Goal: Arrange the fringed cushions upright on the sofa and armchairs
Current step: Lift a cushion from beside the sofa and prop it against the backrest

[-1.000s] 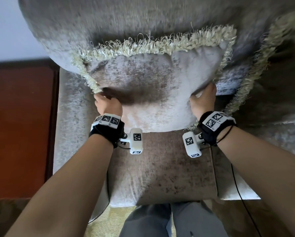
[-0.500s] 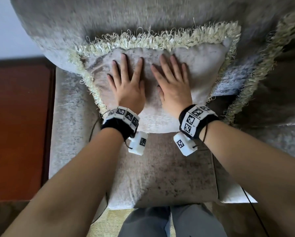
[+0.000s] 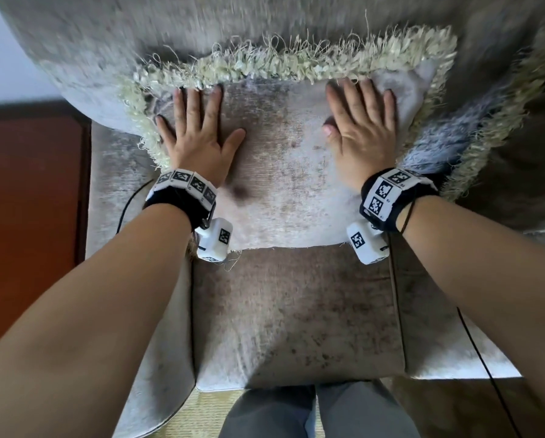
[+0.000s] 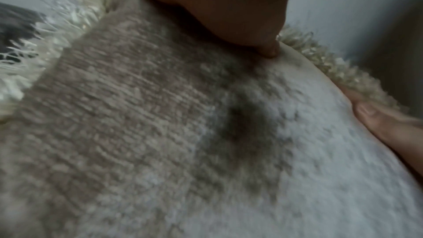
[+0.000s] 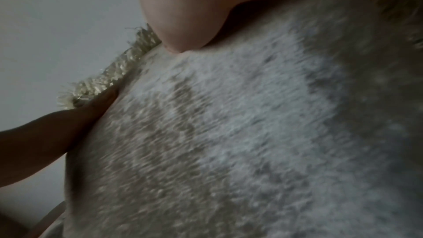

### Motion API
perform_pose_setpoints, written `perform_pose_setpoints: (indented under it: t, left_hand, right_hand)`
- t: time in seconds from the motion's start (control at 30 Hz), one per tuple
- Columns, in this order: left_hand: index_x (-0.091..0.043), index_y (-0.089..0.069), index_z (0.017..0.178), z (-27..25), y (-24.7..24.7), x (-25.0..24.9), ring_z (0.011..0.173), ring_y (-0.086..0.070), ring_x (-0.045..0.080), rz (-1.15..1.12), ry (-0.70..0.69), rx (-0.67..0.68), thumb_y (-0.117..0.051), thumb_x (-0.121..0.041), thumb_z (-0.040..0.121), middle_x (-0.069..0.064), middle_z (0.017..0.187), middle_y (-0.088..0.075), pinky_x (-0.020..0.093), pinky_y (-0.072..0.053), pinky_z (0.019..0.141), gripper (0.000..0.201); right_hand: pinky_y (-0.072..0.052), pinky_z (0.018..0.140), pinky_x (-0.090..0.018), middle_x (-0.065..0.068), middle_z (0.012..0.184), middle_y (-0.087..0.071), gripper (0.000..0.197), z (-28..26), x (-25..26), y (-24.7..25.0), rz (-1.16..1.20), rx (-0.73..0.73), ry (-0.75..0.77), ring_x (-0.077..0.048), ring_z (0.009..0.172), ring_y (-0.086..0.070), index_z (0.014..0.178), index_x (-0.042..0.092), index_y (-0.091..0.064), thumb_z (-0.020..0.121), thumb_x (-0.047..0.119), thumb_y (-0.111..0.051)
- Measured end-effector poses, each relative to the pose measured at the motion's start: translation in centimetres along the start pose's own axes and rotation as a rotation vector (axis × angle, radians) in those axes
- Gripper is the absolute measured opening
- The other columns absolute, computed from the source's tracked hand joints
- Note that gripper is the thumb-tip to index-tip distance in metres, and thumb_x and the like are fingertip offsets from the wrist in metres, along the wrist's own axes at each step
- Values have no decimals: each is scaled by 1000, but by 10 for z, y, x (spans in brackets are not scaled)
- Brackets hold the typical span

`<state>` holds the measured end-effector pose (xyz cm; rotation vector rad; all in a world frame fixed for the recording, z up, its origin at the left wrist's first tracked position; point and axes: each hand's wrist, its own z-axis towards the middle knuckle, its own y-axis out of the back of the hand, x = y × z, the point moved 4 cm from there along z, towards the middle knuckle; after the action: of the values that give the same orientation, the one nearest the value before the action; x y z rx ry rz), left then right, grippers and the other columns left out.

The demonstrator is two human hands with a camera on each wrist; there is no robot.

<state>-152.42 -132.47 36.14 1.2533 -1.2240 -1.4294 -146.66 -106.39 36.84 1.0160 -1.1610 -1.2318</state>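
Fringed cushion (image 3: 284, 172) propped upright on seat (image 3: 296, 314), leaning against backrest (image 3: 170, 36), lower edge on the seat. Left hand (image 3: 198, 137) flat on cushion's left half, fingers straight and spread, clamped on nothing. Right hand (image 3: 361, 131) likewise flat on the right half near the top fringe (image 3: 296, 63), grasping nothing.

Risks noted:
- Slump forward once pressure off, if base sits too far from backrest.
- Dent left in soft filling under both palms; uneven face likely.
- Fringe along cushion's top edge liable to fold under or snag on fingertips.
- Second fringed cushion (image 3: 502, 121) just beside, right of first; overlap or knock possible.
- Wrist views blurred; cushion's contact with backrest not confirmable.
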Motion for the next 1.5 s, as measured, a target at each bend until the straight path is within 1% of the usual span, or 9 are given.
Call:
perform_pose_setpoints:
  t: [0.37,0.57,0.77,0.9,1.0,1.1,1.23,1.4,1.5]
  left_hand:
    - [-27,-17,154,-16,16,25,151,-9,18,-129,180,-44,-27,-62,93,-5,162,-14,53,-9,120,71]
    - [-4,-58,109,-39,46,23,101,-53,29,-402,231,-405,-49,-27,84,15,112,-57,34,-41,87,35]
    - [-7,-74,74,-70,14,-29,46,-59,18,-678,26,320,-55,-7,81,0,50,-60,30,-50,52,20]
    - [-11,-73,86,-98,-31,-44,67,-72,20,-558,97,864,-44,-4,84,8,72,-74,34,-57,76,31]
    - [-5,-72,103,-100,-55,-41,85,-69,24,-499,127,946,-36,1,88,13,97,-75,36,-55,90,40]
    - [14,-62,113,-81,-62,-33,86,-68,28,-656,253,950,-35,6,97,26,107,-67,42,-57,86,33]
    - [18,-55,121,-58,-58,-19,41,-63,3,-633,319,962,-30,5,100,24,112,-60,11,-44,38,36]
    - [19,-60,114,-55,-71,12,103,-65,42,-729,511,879,-36,6,98,35,119,-61,42,-53,95,31]
    - [9,-68,107,-60,-73,34,100,-70,32,-613,485,685,-41,1,95,24,108,-71,40,-54,92,31]
  right_hand:
    - [-11,121,-51,3,164,-12,58,-11,-34,11,118,-57,-207,-22,151,-10,155,26,-13,101,40,-25]
    - [-42,99,-44,-10,120,-52,40,-24,-10,32,362,-404,-267,-30,115,-49,115,22,-57,79,10,-46]
    - [-52,73,-37,-5,88,-67,19,-54,41,14,753,-108,-1,-18,77,-61,83,9,-71,81,-1,-55]
    - [-53,70,-23,0,92,-76,24,-78,69,-15,681,499,20,-10,67,-65,90,13,-77,88,4,-55]
    - [-50,87,-24,-4,114,-72,30,-83,80,-37,599,821,38,-15,97,-68,115,11,-71,91,5,-53]
    - [-47,100,-27,-9,121,-69,32,-67,63,-48,677,846,-131,-20,114,-63,121,7,-68,91,3,-55]
    - [-56,85,-27,-15,103,-73,28,-56,26,-56,772,823,-330,-25,96,-70,110,9,-73,87,-1,-60]
    - [-54,94,-35,-12,112,-71,26,-53,-14,-66,616,799,-414,-28,106,-67,109,7,-72,91,4,-54]
    - [-51,96,-42,-14,111,-71,25,-59,-34,-67,564,744,-513,-30,108,-66,107,5,-72,93,9,-52]
